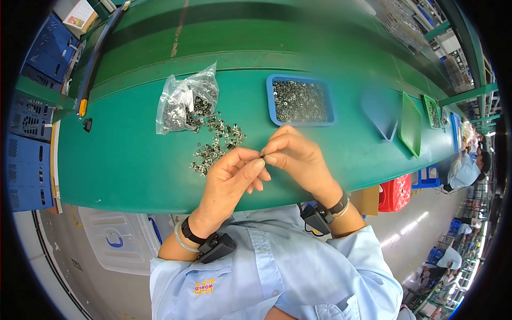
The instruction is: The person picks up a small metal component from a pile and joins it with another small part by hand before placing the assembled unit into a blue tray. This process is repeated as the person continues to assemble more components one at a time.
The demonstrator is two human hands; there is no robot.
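I judge the step in hand to be fingertip work on one small piece (262, 156), held between the two hands above the green counter (128, 165). The left hand (230, 175) has thumb and forefinger brought together on it; the right hand (297, 159) meets it from the other side with thumb and forefinger likewise pressed in, so I record both as clamped on the same piece. Whether it is being worked or only checked, I cannot tell. In my judgement the next move calls for a steady pinch, then one hand letting go while the other keeps control; a piece so small could easily slip. As to its condition, I note a dark speck, mostly covered by the fingertips; its full shape and finish cannot be made out. Just beyond the left hand I find loose parts (209, 153), silvery and dark, scattered up to a clear plastic bag (169, 109) that contains more. Beyond the right hand sits a blue tray (271, 101), well filled with small metallic parts.
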